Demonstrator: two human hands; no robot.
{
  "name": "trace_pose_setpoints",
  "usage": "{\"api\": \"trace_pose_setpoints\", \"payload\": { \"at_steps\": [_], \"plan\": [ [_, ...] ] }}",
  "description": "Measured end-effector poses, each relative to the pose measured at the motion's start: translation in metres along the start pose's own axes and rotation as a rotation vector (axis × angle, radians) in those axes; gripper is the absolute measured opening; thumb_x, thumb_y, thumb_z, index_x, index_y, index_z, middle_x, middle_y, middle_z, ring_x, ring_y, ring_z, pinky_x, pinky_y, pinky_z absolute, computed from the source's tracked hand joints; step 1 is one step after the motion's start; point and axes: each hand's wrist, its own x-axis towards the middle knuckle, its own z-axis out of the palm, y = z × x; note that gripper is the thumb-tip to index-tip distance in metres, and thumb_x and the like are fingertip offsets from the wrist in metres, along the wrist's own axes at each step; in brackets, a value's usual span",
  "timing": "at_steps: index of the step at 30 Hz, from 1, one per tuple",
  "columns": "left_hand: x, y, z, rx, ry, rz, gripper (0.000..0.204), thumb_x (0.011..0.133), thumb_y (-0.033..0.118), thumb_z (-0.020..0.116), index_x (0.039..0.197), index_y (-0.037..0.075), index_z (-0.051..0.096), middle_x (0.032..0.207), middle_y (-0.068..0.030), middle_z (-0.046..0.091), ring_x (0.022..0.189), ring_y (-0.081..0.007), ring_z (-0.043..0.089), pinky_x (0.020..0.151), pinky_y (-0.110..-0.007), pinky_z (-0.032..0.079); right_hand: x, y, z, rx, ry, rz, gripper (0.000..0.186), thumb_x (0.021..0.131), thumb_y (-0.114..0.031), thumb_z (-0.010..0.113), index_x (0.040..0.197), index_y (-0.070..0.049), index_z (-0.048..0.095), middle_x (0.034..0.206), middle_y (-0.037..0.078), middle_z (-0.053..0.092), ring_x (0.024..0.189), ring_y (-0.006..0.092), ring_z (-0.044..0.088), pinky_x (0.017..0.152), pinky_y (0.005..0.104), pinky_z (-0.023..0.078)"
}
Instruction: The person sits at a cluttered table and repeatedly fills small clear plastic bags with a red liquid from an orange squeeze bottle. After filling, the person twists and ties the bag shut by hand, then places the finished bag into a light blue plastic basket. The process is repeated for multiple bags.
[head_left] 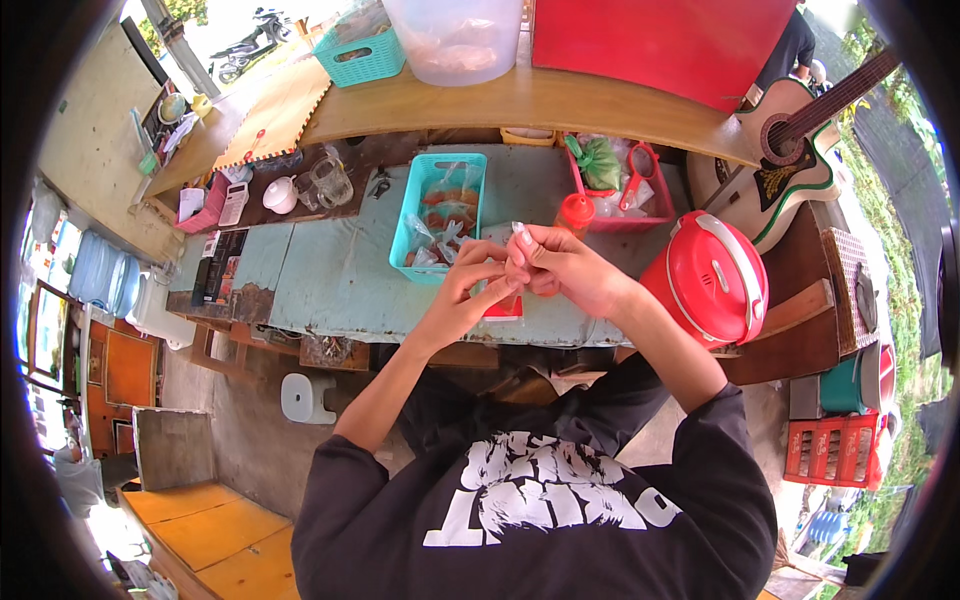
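My left hand (470, 288) and my right hand (578, 268) meet over the near edge of the blue-grey table (345, 270). Both are closed, fingertips pinching a small clear plastic bag (517, 228) whose tip pokes up between them. Most of the bag is hidden by the fingers. Just below the hands is a small red item (505, 308), its kind unclear. Beyond my left hand stands a turquoise basket (408, 215) holding several clear plastic bags with reddish-brown contents. Behind my right hand is a red squeeze bottle (575, 213).
Right of my hands sits a red lidded tub with a white handle (712, 280). A pink basket (650, 222) holds a green bag and a red-handled tool. A guitar (790, 150) leans at far right. Glass mugs (330, 185) stand left, below a wooden shelf (440, 108).
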Motion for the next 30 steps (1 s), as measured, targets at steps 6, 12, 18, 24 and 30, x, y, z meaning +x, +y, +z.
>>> {"api": "trace_pose_setpoints", "payload": {
  "at_steps": [6,12,18,24,30],
  "plan": [
    [0.005,-0.006,-0.007,0.411,-0.055,0.224,0.013,0.087,0.018,0.069,0.093,0.007,0.074,0.103,0.0001,0.068,0.112,-0.0208,0.049,0.100,-0.039,0.026,0.005,0.002,-0.009,-0.115,-0.009,0.113,0.030,0.108,-0.030,0.046,0.089,-0.010,0.057,0.073,-0.006,0.048,0.053,0.0022,0.028,0.048,0.0223,0.021],
    [0.003,-0.009,-0.011,0.532,-0.104,0.224,0.013,0.086,0.017,0.069,0.086,0.005,0.074,0.099,-0.0009,0.071,0.106,-0.0208,0.053,0.101,-0.040,0.028,-0.002,-0.001,-0.016,-0.285,0.064,0.118,0.031,0.108,-0.031,0.047,0.085,-0.010,0.053,0.071,-0.006,0.044,0.054,0.0032,0.028,0.049,0.0228,0.022],
    [0.001,-0.025,0.003,0.283,0.037,0.141,0.015,0.086,0.011,0.071,0.097,0.001,0.075,0.101,-0.0061,0.069,0.102,-0.0234,0.056,0.094,-0.037,0.041,-0.009,0.020,-0.033,0.009,0.062,0.039,0.030,0.108,-0.034,0.046,0.099,-0.009,0.059,0.081,-0.005,0.049,0.061,0.0047,0.034,0.053,0.0223,0.027],
    [0.004,-0.039,0.020,0.014,0.238,-0.099,0.018,0.085,0.012,0.074,0.099,0.001,0.076,0.101,-0.0087,0.072,0.097,-0.0224,0.058,0.089,-0.035,0.045,-0.007,0.034,-0.017,0.301,0.160,-0.038,0.038,0.106,-0.032,0.051,0.134,-0.008,0.057,0.092,-0.005,0.055,0.069,0.0066,0.039,0.059,0.0220,0.031],
    [0.009,-0.032,0.016,0.195,0.166,-0.074,0.017,0.085,0.015,0.075,0.095,0.001,0.075,0.103,-0.0073,0.070,0.096,-0.0211,0.056,0.092,-0.036,0.043,-0.003,0.047,-0.020,0.074,0.123,-0.150,0.023,0.106,-0.026,0.052,0.120,-0.009,0.059,0.098,-0.003,0.059,0.064,0.0063,0.040,0.055,0.0220,0.031]
  ]
}}
